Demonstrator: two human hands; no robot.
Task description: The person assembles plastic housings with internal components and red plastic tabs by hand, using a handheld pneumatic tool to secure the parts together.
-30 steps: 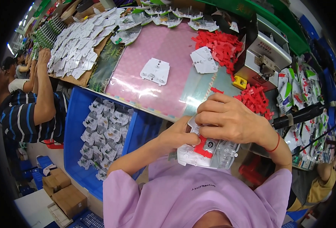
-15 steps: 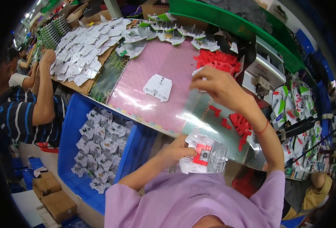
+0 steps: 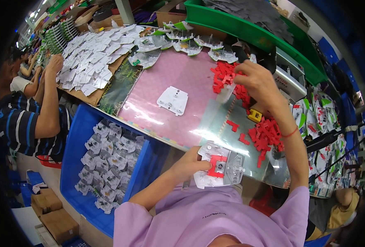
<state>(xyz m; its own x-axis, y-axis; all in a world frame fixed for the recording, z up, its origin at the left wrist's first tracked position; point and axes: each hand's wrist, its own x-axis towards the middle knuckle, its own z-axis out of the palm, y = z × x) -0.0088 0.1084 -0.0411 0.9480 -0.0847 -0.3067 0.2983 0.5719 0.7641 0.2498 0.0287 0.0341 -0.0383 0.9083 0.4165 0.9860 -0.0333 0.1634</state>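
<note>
My left hand grips a white and clear plastic housing near my body, thumb on top. A red plastic insert and a small dark round part sit in its middle. Over the red pieces at the right, my right hand has its fingers bent. A blurred whitish, see-through plastic piece hangs at its fingertips; its kind is unclear. Red plastic pieces lie heaped beneath that hand, with another red heap nearer me. A white panel lies alone on the pink mat.
A yellow block sits beside the near red heap. White-green shells line the far edge. White panels cover the far left. A blue bin holds housings. At right stands a metal machine. Another person works at left.
My right hand has moved right across the red heap, and the whitish piece has shifted right too. The yellow block has come into view. My left hand still keeps the housing in place.
</note>
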